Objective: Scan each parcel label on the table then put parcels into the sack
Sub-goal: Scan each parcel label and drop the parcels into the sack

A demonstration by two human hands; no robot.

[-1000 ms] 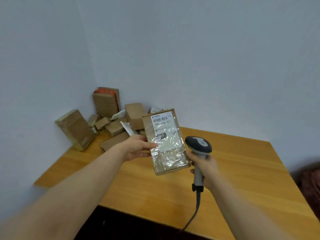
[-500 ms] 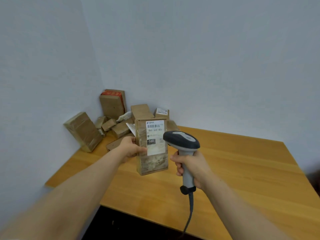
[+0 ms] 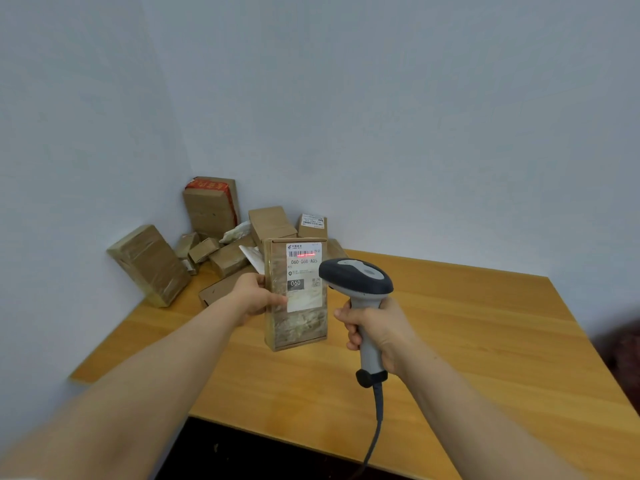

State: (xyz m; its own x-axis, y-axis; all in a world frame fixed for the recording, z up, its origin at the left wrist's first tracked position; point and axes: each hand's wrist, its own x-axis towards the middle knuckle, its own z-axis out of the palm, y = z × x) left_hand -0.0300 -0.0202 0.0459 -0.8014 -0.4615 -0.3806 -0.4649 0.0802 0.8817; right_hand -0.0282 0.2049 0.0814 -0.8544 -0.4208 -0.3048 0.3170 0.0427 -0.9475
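Since a second ago we've squared the flat cardboard parcel [image 3: 294,329] upright and raised the barcode scanner [image 3: 356,277]. A red scan line [image 3: 302,253] now lies across the barcode at the top of the label [image 3: 304,289]. We hold the parcel over the wooden table [image 3: 467,341]; can't tell if its bottom edge touches. Our left hand [image 3: 258,296] grips its left edge, thumb on the front face. Our right hand [image 3: 377,327] is wrapped round the scanner handle just right of the parcel. The grey cable [image 3: 375,431] hangs past the table's near edge. Other cardboard parcels [image 3: 221,251] are piled in the far-left corner against the wall [image 3: 415,133].
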